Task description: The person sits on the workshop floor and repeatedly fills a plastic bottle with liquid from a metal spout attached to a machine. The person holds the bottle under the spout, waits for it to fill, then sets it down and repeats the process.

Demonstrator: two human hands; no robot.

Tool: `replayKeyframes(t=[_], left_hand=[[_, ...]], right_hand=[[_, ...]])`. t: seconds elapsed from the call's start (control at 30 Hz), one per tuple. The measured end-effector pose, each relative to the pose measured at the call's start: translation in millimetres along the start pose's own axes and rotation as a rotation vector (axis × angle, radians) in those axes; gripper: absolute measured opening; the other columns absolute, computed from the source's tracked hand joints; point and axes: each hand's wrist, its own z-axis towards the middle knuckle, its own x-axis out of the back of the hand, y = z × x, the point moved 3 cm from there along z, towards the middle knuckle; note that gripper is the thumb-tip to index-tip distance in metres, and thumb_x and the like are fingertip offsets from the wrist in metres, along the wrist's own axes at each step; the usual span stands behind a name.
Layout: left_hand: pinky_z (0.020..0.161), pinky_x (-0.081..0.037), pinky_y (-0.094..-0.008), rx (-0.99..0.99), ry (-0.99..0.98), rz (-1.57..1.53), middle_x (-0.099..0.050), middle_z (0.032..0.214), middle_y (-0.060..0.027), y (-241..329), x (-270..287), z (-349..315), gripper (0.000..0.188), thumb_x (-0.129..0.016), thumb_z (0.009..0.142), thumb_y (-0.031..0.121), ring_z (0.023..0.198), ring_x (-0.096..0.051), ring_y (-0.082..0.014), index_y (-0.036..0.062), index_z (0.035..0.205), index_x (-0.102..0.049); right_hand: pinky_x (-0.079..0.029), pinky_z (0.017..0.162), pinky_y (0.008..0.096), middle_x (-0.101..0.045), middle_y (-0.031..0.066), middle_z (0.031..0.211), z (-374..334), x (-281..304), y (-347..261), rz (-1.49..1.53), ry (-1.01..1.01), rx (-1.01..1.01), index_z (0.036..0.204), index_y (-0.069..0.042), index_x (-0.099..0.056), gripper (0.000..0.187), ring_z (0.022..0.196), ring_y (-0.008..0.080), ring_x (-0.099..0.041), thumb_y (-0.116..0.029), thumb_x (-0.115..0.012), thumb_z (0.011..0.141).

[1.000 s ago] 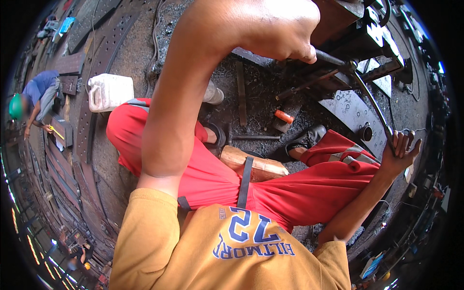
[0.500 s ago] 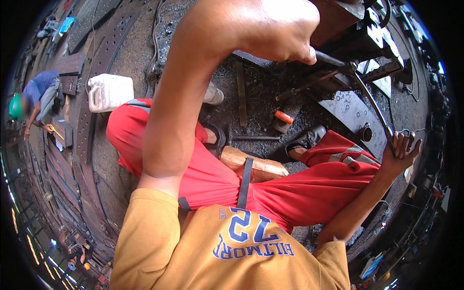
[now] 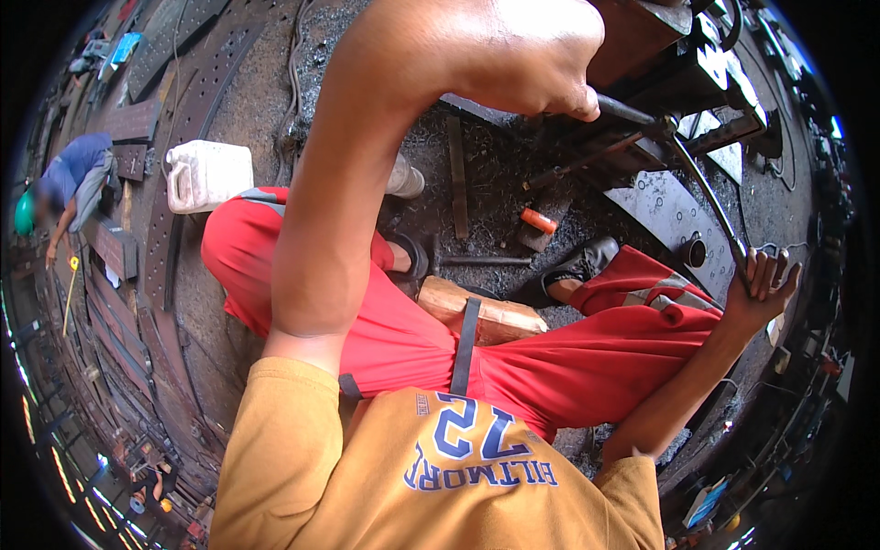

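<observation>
My left hand [image 3: 536, 60] is closed in a fist at the upper middle, next to a dark machine [image 3: 642, 46]. A dark round bar [image 3: 625, 111] sticks out from beneath its fingers toward a joint on the machine. From that joint a long shiny metal rod [image 3: 708, 192] slants down to the right. At the far right my right hand [image 3: 763, 286] is curled on the rod's lower end, some fingertips raised. Just how far the left fingers wrap the bar is hidden behind the hand.
Metal shavings cover the floor around an orange cylinder [image 3: 539, 221]. A wooden block [image 3: 481, 313] lies between my legs. A white jug [image 3: 210, 176] stands left. A drilled plate [image 3: 667, 215] lies beneath the rod. Far left, a person in a green helmet [image 3: 25, 213] bends over steel pieces.
My hands, the bar and the rod stay almost still. At far left the other person's hand has shifted, and a yellow strip, perhaps a tape measure, now hangs downward.
</observation>
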Motion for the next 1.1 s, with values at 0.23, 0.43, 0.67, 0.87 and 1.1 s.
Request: replayKeyframes(t=[0.23,0.43,0.67,0.87,1.1], left_hand=[[0.065,-0.056,-0.0415,0.228,-0.237,-0.046,-0.068,0.078,-0.0249,5,6,17,0.034,-0.064,0.096,0.025,0.07,-0.069,-0.0334,-0.0076,0.089,-0.072],[0.066,-0.056,-0.0414,0.124,-0.16,-0.093,-0.069,0.078,-0.0247,1,9,7,0.034,-0.064,0.096,0.025,0.07,-0.069,-0.0338,-0.0074,0.09,-0.072],[0.071,-0.056,-0.0425,0.138,-0.136,0.008,-0.069,0.082,-0.0244,5,4,16,0.036,-0.065,0.097,0.028,0.078,-0.071,-0.0364,-0.0061,0.092,-0.072],[0.071,-0.052,-0.0389,-0.22,0.181,0.021,-0.069,0.085,-0.0169,-40,-22,5,0.034,-0.068,0.097,0.034,0.079,-0.067,-0.0301,0.0001,0.098,-0.072],[0.064,-0.055,-0.0371,-0.12,0.146,-0.029,-0.075,0.079,-0.0025,-44,-70,62,0.018,-0.074,0.081,0.032,0.075,-0.072,-0.0184,0.0151,0.083,-0.077]], right_hand=[[-0.028,0.057,0.0271,-0.027,-0.0027,0.045,0,1,0,-0.008,-0.024,-0.008,0.078,-0.009,-0.051,0.042,0.043,0.0072,-0.021,-0.035,-0.049,0.11],[-0.028,0.058,0.0274,-0.026,-0.0026,0.046,1,6,-3,0.015,-0.095,-0.025,0.077,-0.009,-0.05,0.042,0.043,0.0078,-0.021,-0.036,-0.049,0.11],[-0.027,0.057,0.0266,-0.025,-0.003,0.046,-1,3,-4,-0.011,-0.016,-0.006,0.077,-0.009,-0.051,0.042,0.043,0.0078,-0.02,-0.035,-0.05,0.109],[-0.036,0.063,0.0322,-0.042,0.0017,0.057,18,33,-5,-0.032,-0.176,-0.039,0.093,-0.003,-0.064,0.036,0.053,0.0115,-0.037,-0.035,-0.054,0.107],[-0.048,0.092,0.0506,-0.063,0.0114,0.11,37,151,-48,-1.207,-0.057,0.597,0.128,-0.006,-0.057,0.033,0.1,0.0285,-0.059,-0.022,-0.063,0.1]])
